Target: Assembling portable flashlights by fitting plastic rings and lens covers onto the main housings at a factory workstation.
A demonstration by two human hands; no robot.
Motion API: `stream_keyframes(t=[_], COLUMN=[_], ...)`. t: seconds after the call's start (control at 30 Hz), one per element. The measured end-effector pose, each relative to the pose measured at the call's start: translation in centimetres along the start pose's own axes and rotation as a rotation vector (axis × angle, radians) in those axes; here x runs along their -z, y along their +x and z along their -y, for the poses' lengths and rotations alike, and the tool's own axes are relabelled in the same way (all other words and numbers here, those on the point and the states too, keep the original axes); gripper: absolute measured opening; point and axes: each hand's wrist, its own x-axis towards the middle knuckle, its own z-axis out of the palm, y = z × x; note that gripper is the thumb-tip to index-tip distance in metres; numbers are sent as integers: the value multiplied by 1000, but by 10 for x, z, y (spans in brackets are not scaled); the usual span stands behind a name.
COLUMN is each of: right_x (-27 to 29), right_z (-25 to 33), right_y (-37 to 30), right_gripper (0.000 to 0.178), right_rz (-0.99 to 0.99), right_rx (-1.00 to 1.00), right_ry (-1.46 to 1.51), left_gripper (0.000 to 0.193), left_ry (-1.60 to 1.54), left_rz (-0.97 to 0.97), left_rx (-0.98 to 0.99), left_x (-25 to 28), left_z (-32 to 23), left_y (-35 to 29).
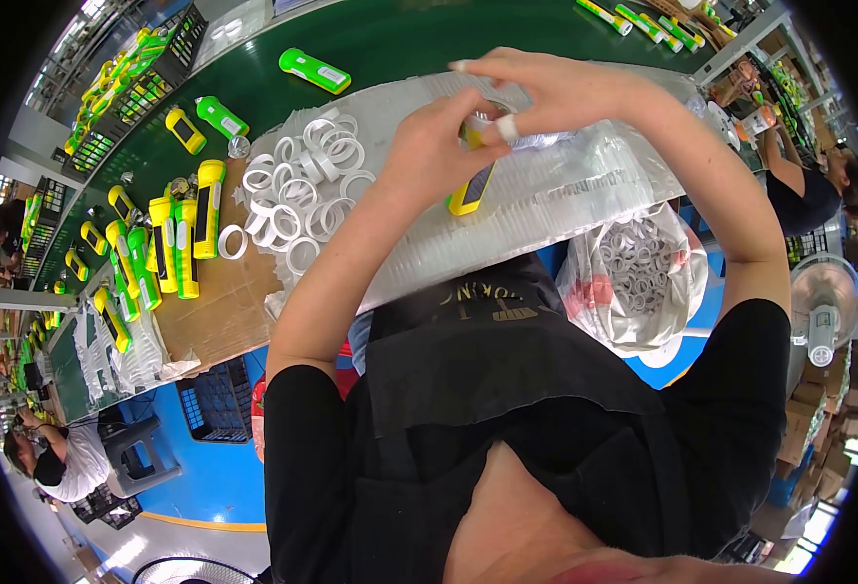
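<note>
Over the plastic-covered table edge, my left hand (438,146) is closed around a yellow flashlight (469,195) with a dark panel on its side. The flashlight's body points down toward me, and its head is partly hidden by my fingers. My right hand (555,97) curves over from the other side, thumb and fingers closing about the head end, where a pale, shiny round part shows. White covers sit on its thumb and a fingertip. Loose white rings (302,180) lie in a pile left of my left hand.
Several green and yellow flashlights stand or lie at left, near a cardboard sheet (234,311). One green flashlight (314,71) lies on the green belt. A bag of rings (633,273) hangs below the table edge at right. Co-workers and a fan (823,321) are farther off.
</note>
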Motion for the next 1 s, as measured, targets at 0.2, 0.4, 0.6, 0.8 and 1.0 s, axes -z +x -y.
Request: stream_keyframes(t=[0.2, 0.4, 0.6, 0.8, 1.0], right_x=[5, 3, 6, 13, 8], right_z=[24, 18, 15, 28, -3], right_y=[8, 1, 2, 4, -12], right_gripper=[56, 55, 69, 77, 65], right_rz=[300, 270, 325, 454, 163], right_rx=[-365, -296, -542, -397, -201], right_ry=[-295, -75, -274, -70, 40], left_gripper=[40, 37, 37, 38, 39], left_ry=[-21, 22, 56, 20, 31], left_rz=[61, -22, -60, -45, -40], left_rx=[23, -26, -58, -28, -33], left_x=[0, -2, -11, -6, -6], left_z=[-2, -2, 8, 1, 3], left_y=[-1, -1, 2, 1, 1])
